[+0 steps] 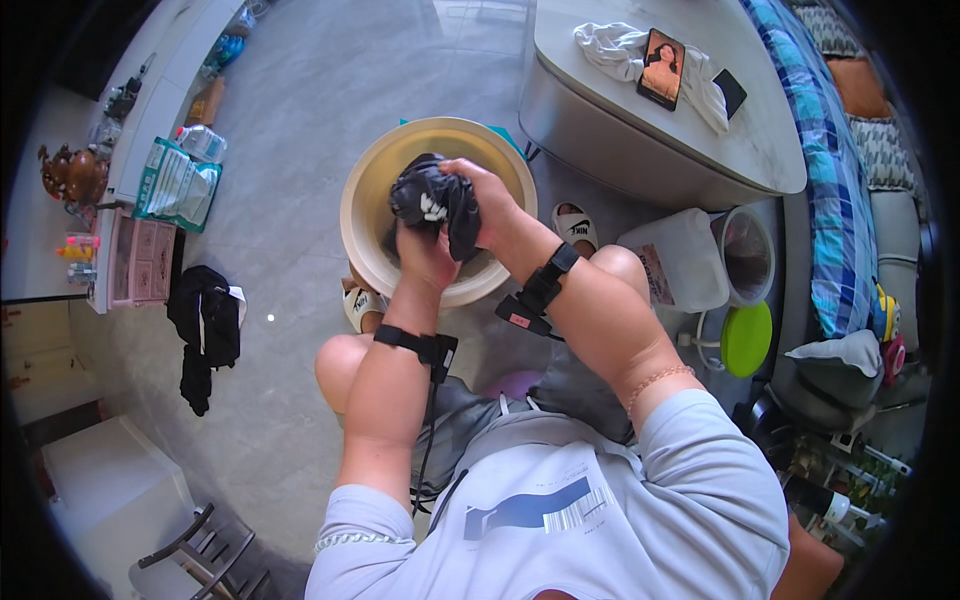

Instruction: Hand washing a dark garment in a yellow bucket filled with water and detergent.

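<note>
A bunched black cloth garment [431, 187] with white marks on it is held in both hands over a cream plastic basin [352, 217]. My left hand [429, 253] grips its underside, with the fingers partly hidden by the cloth. From the right, my right hand [487, 196] closes around the upper and right side of the bundle. Something dark shows low in the basin behind my left hand; I cannot tell what it is. The basin stands on the grey floor between my feet.
White slippers [575, 227] are on my feet beside the basin. To the right stand a low table [697, 150] bearing a phone [661, 69] and white cloth, a translucent container [679, 259] and a clear bin [744, 255]. A black bag [206, 315] lies on the floor at left.
</note>
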`<state>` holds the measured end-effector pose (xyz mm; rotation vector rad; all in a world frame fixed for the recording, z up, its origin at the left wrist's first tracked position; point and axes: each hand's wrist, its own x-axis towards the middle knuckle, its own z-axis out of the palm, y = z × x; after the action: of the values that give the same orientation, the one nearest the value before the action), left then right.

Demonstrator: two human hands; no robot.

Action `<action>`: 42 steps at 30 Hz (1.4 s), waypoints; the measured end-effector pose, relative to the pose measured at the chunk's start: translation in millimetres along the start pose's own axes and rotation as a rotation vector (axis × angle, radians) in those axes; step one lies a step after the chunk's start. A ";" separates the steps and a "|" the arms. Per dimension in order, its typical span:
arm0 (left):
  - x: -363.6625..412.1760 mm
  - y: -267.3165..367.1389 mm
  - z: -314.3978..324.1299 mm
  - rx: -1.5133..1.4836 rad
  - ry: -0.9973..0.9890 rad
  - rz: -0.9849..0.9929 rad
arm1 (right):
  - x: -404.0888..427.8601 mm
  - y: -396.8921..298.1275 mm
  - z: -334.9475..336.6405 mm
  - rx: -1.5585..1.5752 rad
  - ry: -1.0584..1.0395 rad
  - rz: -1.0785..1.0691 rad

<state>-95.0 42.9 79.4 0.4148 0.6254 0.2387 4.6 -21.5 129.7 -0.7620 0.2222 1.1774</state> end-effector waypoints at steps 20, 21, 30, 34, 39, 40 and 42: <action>47.5 11.3 -73.0 -0.113 0.003 0.192 | -23.0 56.6 17.1 -1.534 0.207 -0.878; 40.6 -16.0 -27.7 -0.093 0.081 0.153 | -3.9 35.2 -12.3 -1.499 0.345 -0.967; 39.8 54.2 -55.9 0.085 0.007 -0.013 | -17.3 74.4 7.1 -1.364 0.172 -0.816; 30.1 1.9 -23.5 0.025 0.171 0.152 | 6.5 40.6 -10.9 -1.304 0.381 -0.795; 25.2 10.0 -26.3 0.098 0.215 0.214 | 40.5 34.0 -26.7 -1.205 0.413 -0.565; 23.6 17.7 -30.6 0.038 0.203 0.219 | 42.2 38.9 -20.4 -1.146 0.448 -0.552; 20.4 19.0 -20.5 -0.022 0.176 0.209 | 50.5 37.2 -28.4 -1.089 0.504 -0.545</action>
<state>-93.1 72.9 62.3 0.4416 0.7518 0.4846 -2.3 4.5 66.3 -1.9348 -0.2473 0.4882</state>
